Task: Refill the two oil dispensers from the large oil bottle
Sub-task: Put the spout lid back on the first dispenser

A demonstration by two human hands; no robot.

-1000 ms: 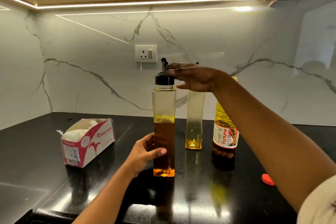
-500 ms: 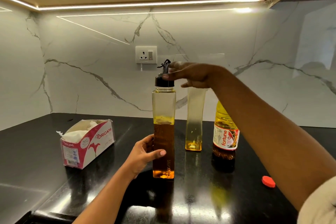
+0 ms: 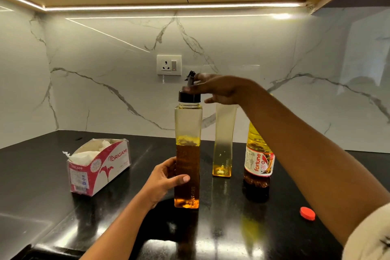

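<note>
Near dispenser [image 3: 187, 124]: left hand [image 3: 164, 177] wraps its lower body, right hand [image 3: 219, 91] pinches the cap [image 3: 188, 96]. Half-full, rigid, likely oil-slick; best gripped on square flats, not spout [image 3: 191, 79].

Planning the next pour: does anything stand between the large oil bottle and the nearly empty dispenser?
Nothing on the counter: only bare black surface separates the large oil bottle and the nearly empty dispenser. Above, the right arm crosses both tops as the right hand pinches the front dispenser's spout cap.

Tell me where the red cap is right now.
In the head view, the red cap lies on the black counter at lower right, apart from the oil bottle, nearer the camera.
</note>
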